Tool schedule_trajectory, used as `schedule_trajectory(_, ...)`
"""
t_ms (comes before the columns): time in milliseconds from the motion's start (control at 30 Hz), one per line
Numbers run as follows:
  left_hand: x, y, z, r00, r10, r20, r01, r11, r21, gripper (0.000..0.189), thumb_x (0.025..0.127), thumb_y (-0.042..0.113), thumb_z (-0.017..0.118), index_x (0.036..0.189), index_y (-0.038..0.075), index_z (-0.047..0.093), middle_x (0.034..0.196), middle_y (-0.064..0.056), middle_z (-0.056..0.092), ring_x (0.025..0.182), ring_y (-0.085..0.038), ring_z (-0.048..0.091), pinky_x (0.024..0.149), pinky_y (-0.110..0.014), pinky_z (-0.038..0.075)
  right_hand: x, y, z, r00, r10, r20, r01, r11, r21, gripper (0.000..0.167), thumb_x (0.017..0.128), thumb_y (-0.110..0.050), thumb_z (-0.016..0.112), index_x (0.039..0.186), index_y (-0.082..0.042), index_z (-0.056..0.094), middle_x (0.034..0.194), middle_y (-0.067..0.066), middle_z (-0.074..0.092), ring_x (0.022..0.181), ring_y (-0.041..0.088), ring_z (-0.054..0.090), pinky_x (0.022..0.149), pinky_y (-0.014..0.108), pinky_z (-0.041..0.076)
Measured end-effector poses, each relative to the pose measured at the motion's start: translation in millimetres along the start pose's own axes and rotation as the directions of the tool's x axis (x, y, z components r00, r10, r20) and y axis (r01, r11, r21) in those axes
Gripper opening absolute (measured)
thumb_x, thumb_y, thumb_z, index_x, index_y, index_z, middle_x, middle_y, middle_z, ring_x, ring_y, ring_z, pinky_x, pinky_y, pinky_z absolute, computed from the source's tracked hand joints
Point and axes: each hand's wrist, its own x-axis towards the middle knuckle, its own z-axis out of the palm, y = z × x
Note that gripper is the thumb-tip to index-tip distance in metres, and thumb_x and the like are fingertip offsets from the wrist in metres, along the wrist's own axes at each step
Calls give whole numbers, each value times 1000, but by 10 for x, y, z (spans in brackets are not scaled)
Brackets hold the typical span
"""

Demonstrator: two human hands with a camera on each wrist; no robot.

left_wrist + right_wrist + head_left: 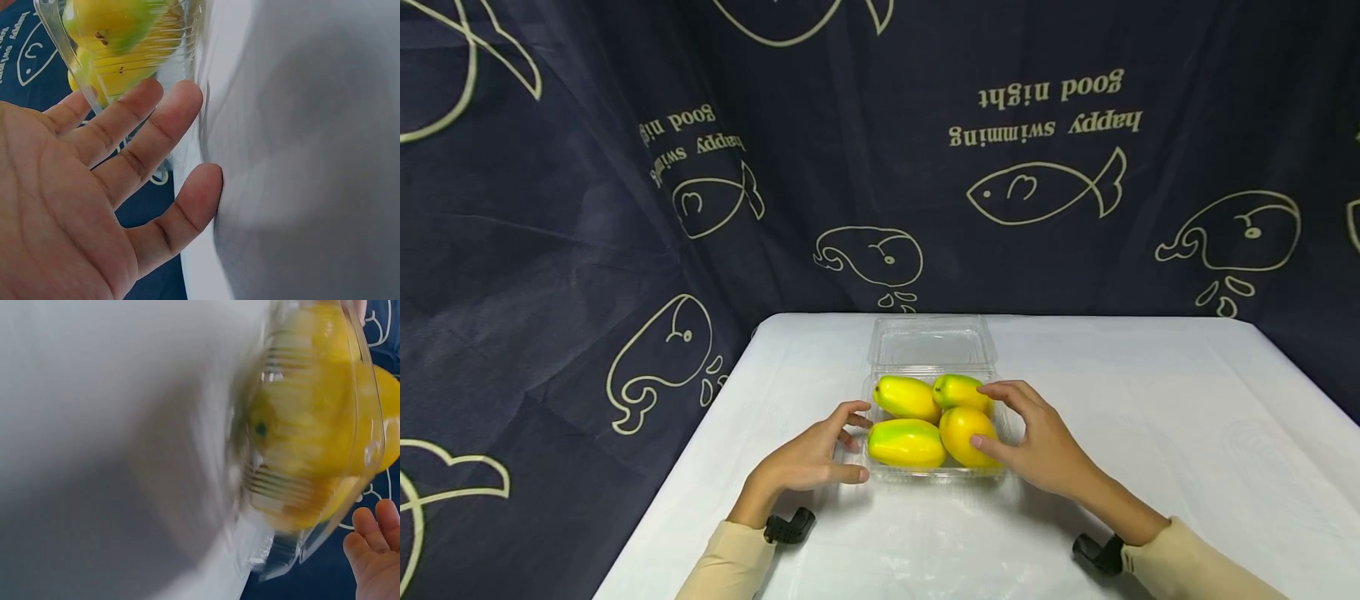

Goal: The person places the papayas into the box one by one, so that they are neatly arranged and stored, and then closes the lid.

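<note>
A dark printed curtain (850, 287) backs the white table (1150, 417). In the middle of the table sits an open clear container (917, 473), four yellow fruits (906, 443) inside, its lid (932, 343) laid back. We judge it thin, flexible and slippery, best held low on both sides. Our left hand (812, 458), fingers spread, and right hand (1047, 446), fingers and thumb parted, flank it; contact we cannot tell.

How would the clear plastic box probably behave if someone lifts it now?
The clear plastic box looks thin, with ribbed sides, so it would probably flex if squeezed. Its lid lies open behind it, so it may swing or drag. The four yellow fruits are rounded and uncovered, so they might roll if it tilts.
</note>
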Motion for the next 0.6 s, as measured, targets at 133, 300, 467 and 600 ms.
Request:
schedule_trajectory(133, 6, -16, 9, 1000, 2, 0, -2, 1000, -1, 92, 83, 38, 79, 156, 21, 25, 143, 3, 53, 110, -20, 62, 93, -43, 48, 83, 43, -49, 1000, -16, -23, 17, 1000, 2, 64, 82, -35, 83, 136, -12, 56, 133, 1, 56, 123, 24, 58, 99, 48, 52)
schedule_trajectory(300, 8, -26, 13, 1000, 4, 1, -4, 1000, 5, 93, 83, 39, 79, 156, 22, 24, 143, 4, 53, 110, -20, 62, 93, -43, 48, 215, 126, -124, 999, -8, -47, 9, 1000, 11, 59, 85, -30, 82, 135, -14, 56, 133, 4, 56, 122, 26, 58, 97, 47, 53)
schedule_trajectory(467, 10, -33, 13, 1000, 4, 2, -4, 1000, 0, 93, 83, 40, 78, 156, 21, 24, 143, 4, 53, 110, -18, 62, 92, -42, 48, 365, 204, -170, 998, 31, -60, -29, 999, 26, 56, 87, -30, 79, 135, -11, 56, 132, 10, 56, 122, 31, 57, 97, 49, 53)
schedule_trajectory(600, 11, -34, 9, 1000, 2, 0, -2, 1000, 1, 93, 83, 40, 78, 156, 21, 24, 143, 4, 53, 109, -18, 62, 92, -42, 48, 492, 279, -175, 997, 47, -65, -46, 999, 18, 56, 89, -33, 77, 135, -8, 55, 131, 12, 56, 120, 33, 57, 96, 52, 53)
